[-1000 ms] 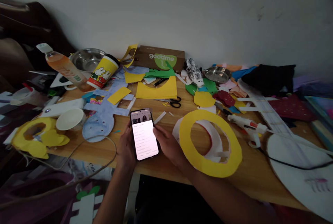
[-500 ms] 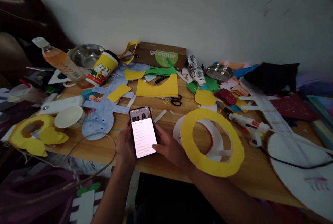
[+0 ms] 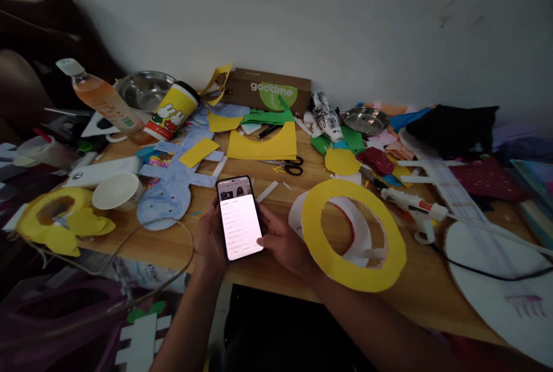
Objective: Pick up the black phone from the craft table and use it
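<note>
A smartphone (image 3: 239, 222) with a lit white list on its screen is held upright, tilted toward me, near the table's front edge. My left hand (image 3: 209, 239) is wrapped round its left side. My right hand (image 3: 279, 239) grips the right side, its thumb at the lower right of the screen. Just right of that hand lies a yellow ring (image 3: 313, 228) resting on a white band with red trim. Behind the phone are black-handled scissors (image 3: 294, 164) and a cut yellow sheet (image 3: 261, 147).
At left stand a bottle (image 3: 103, 98), a rabbit-print cup (image 3: 171, 112) and a paper cup (image 3: 116, 192). A looped cord (image 3: 192, 239) hangs over the front edge. To the right lies a glue gun (image 3: 415, 205) with a black cable; a cardboard box (image 3: 270, 90) sits against the wall.
The camera view has shifted slightly. Both hands stay on the phone, and the right thumb has moved a little to the right on the screen.
</note>
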A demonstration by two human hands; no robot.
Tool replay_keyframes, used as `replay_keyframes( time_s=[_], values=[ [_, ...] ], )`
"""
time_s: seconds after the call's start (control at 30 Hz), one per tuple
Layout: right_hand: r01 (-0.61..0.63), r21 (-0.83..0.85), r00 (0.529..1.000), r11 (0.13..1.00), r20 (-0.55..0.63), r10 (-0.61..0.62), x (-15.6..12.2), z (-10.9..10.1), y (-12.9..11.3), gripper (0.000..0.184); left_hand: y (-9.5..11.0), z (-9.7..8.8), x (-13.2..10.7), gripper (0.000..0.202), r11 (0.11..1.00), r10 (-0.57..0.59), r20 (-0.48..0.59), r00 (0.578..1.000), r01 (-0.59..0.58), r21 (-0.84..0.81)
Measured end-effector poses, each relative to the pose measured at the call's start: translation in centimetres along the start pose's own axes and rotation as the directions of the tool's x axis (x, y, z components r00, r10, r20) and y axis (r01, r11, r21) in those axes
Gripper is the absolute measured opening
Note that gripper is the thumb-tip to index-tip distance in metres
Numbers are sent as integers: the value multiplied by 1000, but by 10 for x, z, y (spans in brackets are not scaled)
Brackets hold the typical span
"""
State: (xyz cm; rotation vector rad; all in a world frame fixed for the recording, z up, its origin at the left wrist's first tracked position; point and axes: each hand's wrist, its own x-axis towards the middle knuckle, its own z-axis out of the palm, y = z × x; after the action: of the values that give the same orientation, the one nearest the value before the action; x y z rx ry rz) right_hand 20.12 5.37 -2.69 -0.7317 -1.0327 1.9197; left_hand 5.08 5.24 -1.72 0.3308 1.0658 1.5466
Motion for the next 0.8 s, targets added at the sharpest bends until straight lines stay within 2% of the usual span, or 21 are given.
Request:
replay_keyframes(
  time_s=[0.43,0.8],
  values=[
    [-33,-76,999,997,-29,31,-1,4,-10,80,-1,0,1,43,1000,6,-10,1000,-6,-11],
    [-20,-76,1000,997,-4,20,1,0,-3,79,0,1,1,42,1000,-5,6,1000,5,-11]
  ],
)
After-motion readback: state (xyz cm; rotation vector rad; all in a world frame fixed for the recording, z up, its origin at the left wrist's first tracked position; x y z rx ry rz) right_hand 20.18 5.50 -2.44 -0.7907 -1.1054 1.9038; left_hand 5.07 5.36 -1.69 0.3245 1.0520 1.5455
